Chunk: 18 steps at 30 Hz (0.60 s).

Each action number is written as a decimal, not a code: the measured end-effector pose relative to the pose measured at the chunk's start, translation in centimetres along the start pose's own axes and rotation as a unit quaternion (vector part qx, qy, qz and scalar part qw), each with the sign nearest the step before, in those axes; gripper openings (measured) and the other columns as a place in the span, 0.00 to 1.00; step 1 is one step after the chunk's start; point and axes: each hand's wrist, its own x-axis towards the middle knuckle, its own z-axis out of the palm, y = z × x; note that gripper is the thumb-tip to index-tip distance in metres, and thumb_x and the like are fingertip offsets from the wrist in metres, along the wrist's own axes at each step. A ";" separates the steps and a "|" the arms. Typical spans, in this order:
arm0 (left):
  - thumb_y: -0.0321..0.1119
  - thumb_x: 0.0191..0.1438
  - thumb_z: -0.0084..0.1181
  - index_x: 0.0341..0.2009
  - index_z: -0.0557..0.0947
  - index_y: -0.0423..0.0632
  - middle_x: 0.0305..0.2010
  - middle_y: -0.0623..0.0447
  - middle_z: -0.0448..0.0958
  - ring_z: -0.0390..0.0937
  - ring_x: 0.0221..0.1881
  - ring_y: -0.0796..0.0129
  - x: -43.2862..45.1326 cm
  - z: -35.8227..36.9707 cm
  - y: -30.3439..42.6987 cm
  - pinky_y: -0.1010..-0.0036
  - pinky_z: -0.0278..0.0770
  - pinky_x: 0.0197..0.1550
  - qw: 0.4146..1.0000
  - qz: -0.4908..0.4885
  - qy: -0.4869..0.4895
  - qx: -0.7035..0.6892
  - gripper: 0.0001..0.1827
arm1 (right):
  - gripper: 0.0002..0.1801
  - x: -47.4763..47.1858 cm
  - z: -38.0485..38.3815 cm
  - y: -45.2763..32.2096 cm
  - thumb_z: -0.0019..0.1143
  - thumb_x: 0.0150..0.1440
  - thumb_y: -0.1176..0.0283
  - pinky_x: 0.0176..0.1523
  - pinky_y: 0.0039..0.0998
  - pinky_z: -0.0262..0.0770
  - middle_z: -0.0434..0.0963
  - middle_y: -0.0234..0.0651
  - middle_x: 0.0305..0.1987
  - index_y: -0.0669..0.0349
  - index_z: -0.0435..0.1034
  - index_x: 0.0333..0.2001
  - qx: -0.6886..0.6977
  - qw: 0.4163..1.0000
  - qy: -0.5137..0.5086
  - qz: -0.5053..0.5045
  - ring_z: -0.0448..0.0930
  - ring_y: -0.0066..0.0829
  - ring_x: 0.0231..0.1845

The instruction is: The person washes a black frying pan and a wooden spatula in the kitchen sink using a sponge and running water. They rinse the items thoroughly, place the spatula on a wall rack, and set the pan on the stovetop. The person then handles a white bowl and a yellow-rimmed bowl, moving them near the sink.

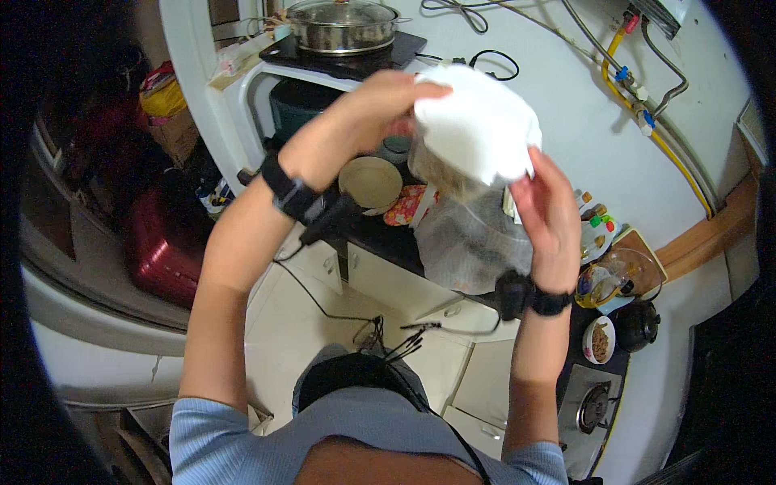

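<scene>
Between my two raised hands is a bright white, round piece with a wavy edge [479,121]; glare hides whether it is a dish or a sheet. My left hand [397,103] grips its left edge, thumb on top. At its lower right edge, my right hand [545,212] holds on with thumb and fingers. Clear plastic [439,170] with something brownish behind it shows under the white piece. Lower down, a greyish see-through plastic sheet or bag [467,242] covers part of the dark counter. A round beige plate [371,182] lies to the left, beside a red patterned cloth [405,207].
A lidded steel pot [342,27] stands on a black cooktop [403,48] at the back left. To the right are bottles [594,239], a glass pitcher [606,282], a bowl of brown food [599,341], a black pot [636,325] and a gas burner [594,407].
</scene>
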 end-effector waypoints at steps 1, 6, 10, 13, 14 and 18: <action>0.45 0.50 0.59 0.39 0.77 0.43 0.30 0.59 0.74 0.71 0.29 0.79 2.1 -0.9 0.5 0.85 0.71 0.27 0.999 -0.001 0.028 0.028 0.20 | 0.11 2.9 0.0 0.0 0.55 0.55 0.70 0.32 0.18 0.74 0.74 0.33 0.32 0.67 0.67 0.38 0.009 1.000 -0.011 0.001 0.74 0.19 0.28; 0.41 0.47 0.60 0.33 0.79 0.48 0.26 0.62 0.71 0.66 0.24 0.81 11.1 -4.8 0.3 0.88 0.64 0.21 0.995 -0.058 0.075 0.028 0.13 | 0.10 14.4 -0.8 1.7 0.56 0.53 0.72 0.30 0.21 0.75 0.73 0.34 0.29 0.68 0.68 0.36 0.015 0.999 0.039 0.028 0.74 0.21 0.26; 0.39 0.44 0.62 0.31 0.79 0.48 0.25 0.61 0.71 0.66 0.24 0.79 16.3 -6.9 -1.3 0.86 0.66 0.22 0.990 -0.100 0.077 0.067 0.11 | 0.11 19.2 -1.2 3.3 0.57 0.52 0.73 0.29 0.21 0.78 0.72 0.36 0.28 0.69 0.68 0.35 0.022 0.994 0.092 0.055 0.74 0.24 0.25; 0.41 0.45 0.61 0.34 0.77 0.49 0.29 0.58 0.72 0.69 0.30 0.76 19.3 -9.1 -3.1 0.80 0.71 0.31 0.989 -0.068 0.011 0.132 0.14 | 0.10 22.1 -1.5 4.3 0.57 0.52 0.73 0.26 0.19 0.78 0.72 0.36 0.26 0.70 0.68 0.33 -0.019 0.992 0.123 0.025 0.75 0.24 0.25; 0.44 0.46 0.61 0.43 0.73 0.49 0.36 0.56 0.72 0.70 0.37 0.73 19.9 -9.6 -4.3 0.76 0.72 0.36 0.985 -0.026 0.052 0.160 0.21 | 0.08 22.7 -1.6 4.7 0.59 0.52 0.72 0.33 0.19 0.79 0.72 0.29 0.28 0.65 0.70 0.32 -0.070 0.991 0.114 0.012 0.73 0.19 0.25; 0.47 0.52 0.54 0.50 0.70 0.38 0.44 0.44 0.73 0.73 0.40 0.60 22.2 -12.5 -4.8 0.66 0.75 0.39 0.904 0.118 0.063 0.406 0.28 | 0.24 23.4 -0.6 6.1 0.50 0.56 0.51 0.32 0.27 0.76 0.72 0.34 0.27 0.66 0.70 0.31 -0.178 0.978 0.108 -0.008 0.75 0.26 0.26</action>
